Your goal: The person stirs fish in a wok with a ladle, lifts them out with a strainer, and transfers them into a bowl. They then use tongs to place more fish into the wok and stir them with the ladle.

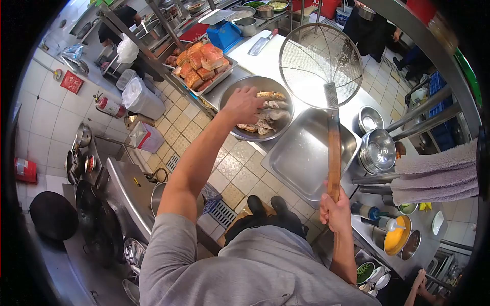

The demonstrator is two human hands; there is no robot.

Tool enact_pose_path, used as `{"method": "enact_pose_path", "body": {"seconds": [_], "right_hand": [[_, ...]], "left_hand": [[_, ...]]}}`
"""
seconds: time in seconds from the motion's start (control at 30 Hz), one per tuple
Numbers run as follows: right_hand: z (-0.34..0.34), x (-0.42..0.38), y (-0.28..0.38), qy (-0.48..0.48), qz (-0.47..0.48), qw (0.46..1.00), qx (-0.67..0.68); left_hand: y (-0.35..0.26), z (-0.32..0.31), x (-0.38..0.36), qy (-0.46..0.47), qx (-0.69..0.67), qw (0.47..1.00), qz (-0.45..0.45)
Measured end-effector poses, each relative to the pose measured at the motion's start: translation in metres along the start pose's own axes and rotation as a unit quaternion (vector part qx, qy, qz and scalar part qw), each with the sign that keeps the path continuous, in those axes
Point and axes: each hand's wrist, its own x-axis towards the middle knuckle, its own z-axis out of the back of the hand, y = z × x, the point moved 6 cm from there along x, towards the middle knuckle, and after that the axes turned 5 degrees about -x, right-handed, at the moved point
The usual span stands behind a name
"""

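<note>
My left hand [244,105] reaches into a round metal bowl [224,103], its fingers apart over several pieces of fish [275,113]. The fish are pale grey with golden-brown edges, and my hand covers some of them. With my right hand [337,211] I grip the wooden handle of a large wire strainer [335,148]. The round mesh of the strainer stands above the white worktop, with nothing lying in it. Below the strainer's handle is a deep rectangular steel pan [301,163], beside the fish bowl.
A tray of roasted pork slabs [201,64], a blue scale [224,34] and a cleaver [263,43] are at the far side. Stacked metal bowls [376,150] and a hanging towel [434,176] are to the right. A wok station [94,224] is at left. Other people stand nearby.
</note>
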Motion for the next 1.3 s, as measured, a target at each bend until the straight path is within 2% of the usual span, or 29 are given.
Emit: {"method": "enact_pose_path", "body": {"seconds": [0.13,0.23,0.33,0.43,0.47,0.5,0.53,0.57,0.6,0.67,0.7,0.73,0.77,0.8,0.87,0.93,1.03,1.07,1.1,1.13,1.17,1.2,1.27,1.3], "right_hand": [[0.002,0.003,0.003,0.006,0.004,1.0,0.005],[-0.002,0.002,0.006,0.009,-0.003,1.0,0.008],[-0.006,-0.001,0.009,0.037,-0.028,0.999,0.024],[-0.023,-0.003,0.01,0.105,-0.051,0.991,0.062],[-0.031,-0.002,0.008,0.133,-0.064,0.986,0.073],[-0.039,-0.002,0.006,0.161,-0.077,0.98,0.084],[-0.049,-0.002,0.004,0.19,-0.093,0.973,0.094],[-0.06,-0.003,0.003,0.222,-0.109,0.966,0.081],[-0.072,-0.004,0.002,0.254,-0.125,0.957,0.068],[-0.095,-0.005,-0.003,0.327,-0.158,0.931,0.034],[-0.106,-0.005,-0.009,0.366,-0.176,0.914,0.016],[-0.116,-0.007,-0.015,0.404,-0.194,0.894,-0.003],[-0.127,-0.011,-0.019,0.436,-0.206,0.876,-0.029],[-0.137,-0.015,-0.022,0.466,-0.217,0.856,-0.055],[-0.157,-0.027,-0.034,0.512,-0.236,0.818,-0.111],[-0.175,-0.039,-0.051,0.545,-0.247,0.782,-0.175],[-0.198,-0.063,-0.088,0.591,-0.299,0.723,-0.196],[-0.207,-0.072,-0.096,0.593,-0.308,0.715,-0.204],[-0.216,-0.081,-0.106,0.609,-0.319,0.692,-0.22],[-0.228,-0.092,-0.12,0.631,-0.333,0.658,-0.241],[-0.238,-0.105,-0.131,0.629,-0.341,0.641,-0.277],[-0.248,-0.117,-0.14,0.625,-0.344,0.625,-0.315],[-0.273,-0.147,-0.164,0.634,-0.327,0.609,-0.348],[-0.284,-0.163,-0.179,0.639,-0.328,0.591,-0.367]], "left_hand": [[0.022,-0.014,-0.023,-0.01,0.016,0.998,0.063],[0.034,-0.01,-0.041,-0.089,-0.033,0.991,0.097],[0.048,-0.008,-0.074,-0.232,-0.121,0.96,0.101],[0.062,-0.034,-0.137,-0.39,-0.236,0.871,0.183],[0.064,-0.056,-0.166,-0.418,-0.254,0.832,0.262],[0.063,-0.085,-0.2,-0.443,-0.271,0.785,0.339],[0.062,-0.124,-0.236,-0.454,-0.312,0.745,0.377],[0.053,-0.167,-0.272,-0.473,-0.3,0.731,0.389],[0.025,-0.186,-0.302,-0.424,-0.31,0.721,0.453],[-0.025,-0.263,-0.368,-0.35,-0.315,0.727,0.499],[-0.058,-0.284,-0.398,-0.261,-0.299,0.76,0.515],[-0.088,-0.319,-0.435,-0.221,-0.248,0.782,0.528],[-0.121,-0.327,-0.463,-0.139,-0.309,0.741,0.58],[-0.158,-0.326,-0.485,-0.101,-0.354,0.684,0.63],[-0.221,-0.385,-0.563,-0.07,-0.359,0.561,0.743],[-0.274,-0.412,-0.61,-0.008,-0.323,0.538,0.778],[-0.338,-0.475,-0.669,-0.075,-0.36,0.445,0.817],[-0.35,-0.454,-0.661,-0.087,-0.298,0.457,0.834],[-0.362,-0.459,-0.664,-0.122,-0.317,0.41,0.846],[-0.367,-0.468,-0.667,-0.126,-0.33,0.405,0.843],[-0.368,-0.475,-0.667,-0.063,-0.404,0.381,0.829],[-0.384,-0.475,-0.672,-0.161,-0.348,0.284,0.879],[-0.379,-0.474,-0.676,-0.165,-0.367,0.254,0.879],[-0.386,-0.477,-0.684,-0.161,-0.383,0.257,0.872]]}}
